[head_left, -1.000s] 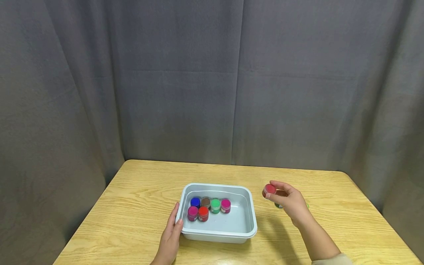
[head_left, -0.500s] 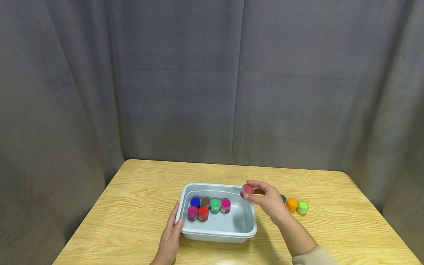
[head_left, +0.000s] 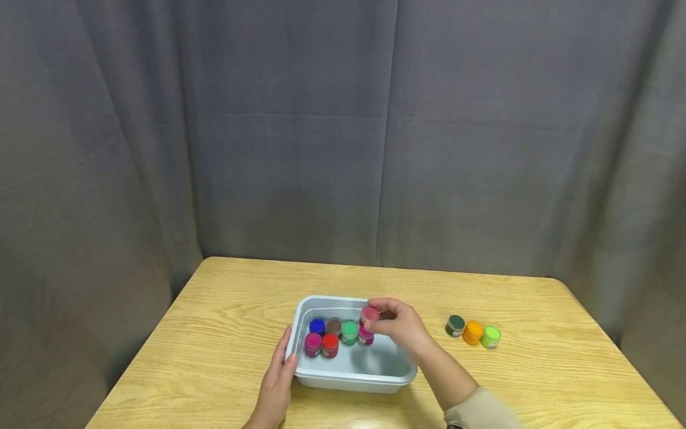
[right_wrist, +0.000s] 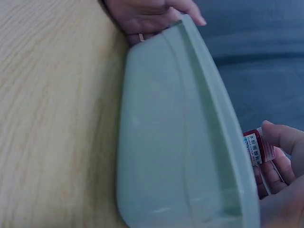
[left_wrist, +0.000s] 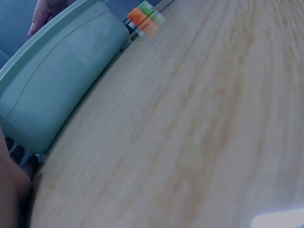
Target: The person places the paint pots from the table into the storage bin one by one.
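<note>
In the head view a small paint pot (head_left: 369, 316) with a pinkish-red lid is pinched between the thumb and fingers of my right hand (head_left: 402, 328). It is held over the light grey plastic tub (head_left: 351, 381), overlapping a magenta-lidded pot (head_left: 367, 337). The right wrist view shows its printed label (right_wrist: 254, 149) beyond the tub's rim. My left hand (head_left: 276, 375) holds the tub's left side, thumb at the rim near the front corner. Inside stand blue (head_left: 317, 326), brown (head_left: 334, 326), green (head_left: 350, 332), purple (head_left: 313, 344) and red (head_left: 330, 345) pots in two rows.
On the wooden table (head_left: 230, 298), right of the tub, a dark green pot (head_left: 455, 325), an orange pot (head_left: 473, 332) and a lime green pot (head_left: 490, 336) stand in a short row. Grey curtains (head_left: 289, 149) hang behind the table and at both sides.
My right hand has carried the red-lidded paint pot leftward from beside the table pots to over the tub, uncovering the three pots on the table. The left hand stays at the tub.
</note>
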`<state>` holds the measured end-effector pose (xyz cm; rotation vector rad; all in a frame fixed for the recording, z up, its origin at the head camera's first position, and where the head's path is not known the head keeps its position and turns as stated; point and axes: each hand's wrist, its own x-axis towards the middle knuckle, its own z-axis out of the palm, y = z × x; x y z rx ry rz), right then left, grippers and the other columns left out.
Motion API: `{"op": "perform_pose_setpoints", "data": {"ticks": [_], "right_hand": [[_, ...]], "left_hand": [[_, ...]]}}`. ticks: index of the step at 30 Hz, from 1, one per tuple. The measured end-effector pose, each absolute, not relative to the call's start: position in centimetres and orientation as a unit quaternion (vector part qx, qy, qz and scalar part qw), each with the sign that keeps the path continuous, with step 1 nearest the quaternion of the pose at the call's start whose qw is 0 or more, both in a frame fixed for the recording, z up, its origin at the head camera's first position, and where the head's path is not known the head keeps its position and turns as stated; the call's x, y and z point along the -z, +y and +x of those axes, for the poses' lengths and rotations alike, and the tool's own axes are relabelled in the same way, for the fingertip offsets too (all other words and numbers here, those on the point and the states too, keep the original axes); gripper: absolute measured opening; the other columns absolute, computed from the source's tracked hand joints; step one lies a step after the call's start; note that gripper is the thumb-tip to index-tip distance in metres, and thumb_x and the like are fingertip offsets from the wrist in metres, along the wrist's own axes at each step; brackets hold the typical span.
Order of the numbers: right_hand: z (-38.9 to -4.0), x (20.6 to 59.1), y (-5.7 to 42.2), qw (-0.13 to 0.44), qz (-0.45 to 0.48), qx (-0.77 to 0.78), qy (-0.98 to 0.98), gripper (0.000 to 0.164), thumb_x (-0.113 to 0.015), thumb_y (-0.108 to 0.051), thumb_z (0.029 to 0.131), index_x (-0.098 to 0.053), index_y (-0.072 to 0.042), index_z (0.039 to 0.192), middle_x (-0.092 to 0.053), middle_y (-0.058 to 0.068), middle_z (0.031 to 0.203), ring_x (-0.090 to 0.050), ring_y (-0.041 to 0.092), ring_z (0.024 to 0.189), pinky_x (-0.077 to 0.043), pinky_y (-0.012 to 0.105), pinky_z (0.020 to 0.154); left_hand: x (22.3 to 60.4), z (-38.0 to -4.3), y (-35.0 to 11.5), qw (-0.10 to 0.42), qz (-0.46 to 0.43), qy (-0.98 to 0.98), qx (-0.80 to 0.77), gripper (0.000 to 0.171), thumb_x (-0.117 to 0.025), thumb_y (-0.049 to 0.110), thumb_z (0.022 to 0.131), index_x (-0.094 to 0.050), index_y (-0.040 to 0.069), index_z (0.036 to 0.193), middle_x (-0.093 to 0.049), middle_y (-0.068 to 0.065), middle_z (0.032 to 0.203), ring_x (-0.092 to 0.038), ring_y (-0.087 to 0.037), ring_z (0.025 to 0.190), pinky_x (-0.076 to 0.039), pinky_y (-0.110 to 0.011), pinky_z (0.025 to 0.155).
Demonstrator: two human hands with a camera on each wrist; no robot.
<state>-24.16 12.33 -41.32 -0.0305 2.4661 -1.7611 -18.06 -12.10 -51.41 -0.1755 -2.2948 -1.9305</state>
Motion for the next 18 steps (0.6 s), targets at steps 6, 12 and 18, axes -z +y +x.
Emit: {"op": "perform_pose_setpoints", "data": {"ticks": [6,12,18], "right_hand": [[-24.6,42.6,11.2,0.077,-0.036,0.581,0.810,0.048,-0.079,-0.002,0.077,-0.065,0.001,0.123,-0.069,0.011,0.104,-0.058,0.017,0.092,-0.054,0.023,0.075],[-24.7,43.5,10.3,0.102,-0.043,0.575,0.811,0.049,-0.080,-0.002,0.075,-0.065,0.001,0.122,-0.066,0.009,0.099,-0.057,0.016,0.090,-0.052,0.022,0.072],[-24.7,44.1,10.0,0.108,-0.062,0.579,0.806,0.045,-0.079,0.004,0.073,-0.066,0.005,0.115,-0.067,0.009,0.095,-0.058,0.014,0.086,-0.051,0.019,0.071]], "left_hand": [[51.5,-18.1,-12.1,0.067,-0.055,-0.759,0.645,0.054,-0.034,0.028,0.108,-0.019,0.013,0.157,-0.017,-0.011,0.165,-0.016,-0.031,0.150,-0.018,-0.007,0.107],[51.4,-18.1,-12.2,0.073,-0.059,-0.762,0.641,0.054,-0.034,0.028,0.108,-0.019,0.010,0.157,-0.018,-0.012,0.164,-0.017,-0.034,0.150,-0.019,-0.009,0.109],[51.3,-18.1,-12.2,0.080,-0.062,-0.761,0.641,0.054,-0.035,0.027,0.108,-0.020,0.009,0.157,-0.020,-0.013,0.164,-0.017,-0.035,0.150,-0.018,-0.009,0.109]]}}
